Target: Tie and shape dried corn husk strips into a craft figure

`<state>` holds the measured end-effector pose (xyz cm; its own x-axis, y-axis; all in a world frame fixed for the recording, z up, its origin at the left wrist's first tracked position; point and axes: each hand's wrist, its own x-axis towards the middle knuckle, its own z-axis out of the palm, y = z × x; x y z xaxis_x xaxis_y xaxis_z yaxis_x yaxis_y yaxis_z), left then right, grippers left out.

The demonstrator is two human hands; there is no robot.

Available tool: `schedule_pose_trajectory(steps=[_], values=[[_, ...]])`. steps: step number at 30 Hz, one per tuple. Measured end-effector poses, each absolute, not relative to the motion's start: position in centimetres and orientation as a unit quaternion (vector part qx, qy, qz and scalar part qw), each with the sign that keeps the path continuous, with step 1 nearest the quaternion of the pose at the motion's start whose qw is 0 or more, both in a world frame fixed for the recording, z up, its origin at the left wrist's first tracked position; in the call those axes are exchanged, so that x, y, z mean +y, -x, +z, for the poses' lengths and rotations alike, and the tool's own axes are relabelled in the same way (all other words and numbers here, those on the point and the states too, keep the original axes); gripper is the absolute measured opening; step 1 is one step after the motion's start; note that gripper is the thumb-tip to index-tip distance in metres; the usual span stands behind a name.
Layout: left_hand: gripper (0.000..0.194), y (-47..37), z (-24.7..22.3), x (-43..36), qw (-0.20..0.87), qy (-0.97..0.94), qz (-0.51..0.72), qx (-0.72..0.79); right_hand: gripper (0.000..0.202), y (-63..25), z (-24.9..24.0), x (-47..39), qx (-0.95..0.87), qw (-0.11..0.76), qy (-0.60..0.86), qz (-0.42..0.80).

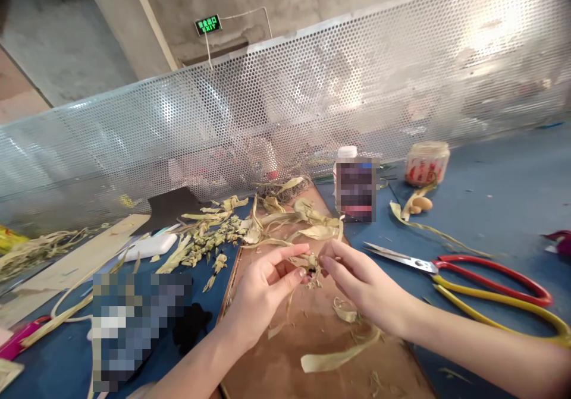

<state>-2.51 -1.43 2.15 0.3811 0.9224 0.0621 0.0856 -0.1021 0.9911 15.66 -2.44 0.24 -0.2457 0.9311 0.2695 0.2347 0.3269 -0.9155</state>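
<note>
Over a brown board (267, 363), my left hand (267, 283) pinches a small bundle of dried husk pieces (312, 262) between thumb and fingers. On the bundle's other side, my right hand (357, 277) has its fingertips closed on the same piece. The fingers hide part of it, and its exact shape is hard to make out. Long pale husk strips (319, 231) lie on the board beyond my hands, and one curled strip (334, 357) rests nearer to me.
Scissors with red and yellow handles (435, 266) lie open at right. Behind them stand a jar (427, 164) and a pixelated bottle (347, 152). At left are braided husk pieces (214, 238), a white object (151, 247) and a wooden strip (84, 265). A perforated metal screen (285, 107) crosses behind.
</note>
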Motion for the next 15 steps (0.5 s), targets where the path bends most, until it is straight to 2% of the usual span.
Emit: schedule_pose_trajectory(steps=[7, 15], values=[[0.029, 2.4, 2.8, -1.8, 0.508, -0.646, 0.376, 0.428, 0.019, -16.1, 0.4, -2.2, -0.736, 0.439, 0.402, 0.323], [0.032, 2.5, 3.3, -1.7, 0.508, -0.643, 0.370, 0.437, 0.018, -16.6, -0.2, -1.7, -0.783, 0.444, 0.364, 0.240]])
